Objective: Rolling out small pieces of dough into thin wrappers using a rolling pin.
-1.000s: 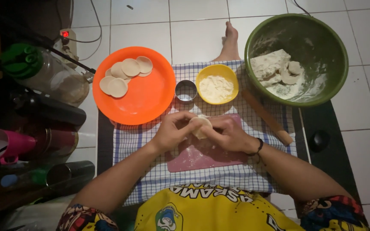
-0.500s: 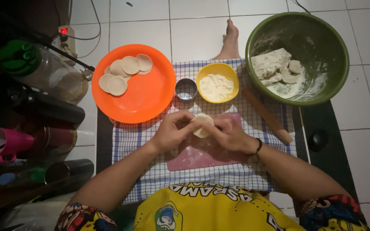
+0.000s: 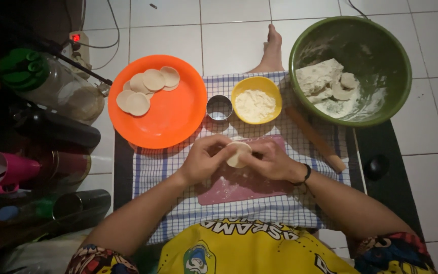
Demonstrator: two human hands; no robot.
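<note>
Pale dough disc (image 3: 239,153) sits pinched between my left hand (image 3: 205,160) and right hand (image 3: 271,161) — above the pink mat (image 3: 239,186).

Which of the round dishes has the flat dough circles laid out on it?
The orange plate, at the person's left. The small yellow bowl holds flour, and the big green bowl holds rough dough lumps.

I see bare checked cloth (image 3: 153,172) at left edge, near my left hand (image 3: 204,161). Far edge crowded: orange plate (image 3: 178,122), metal ring (image 3: 219,107), yellow bowl (image 3: 256,83). Rolling pin (image 3: 314,138) blocks right side.
</note>
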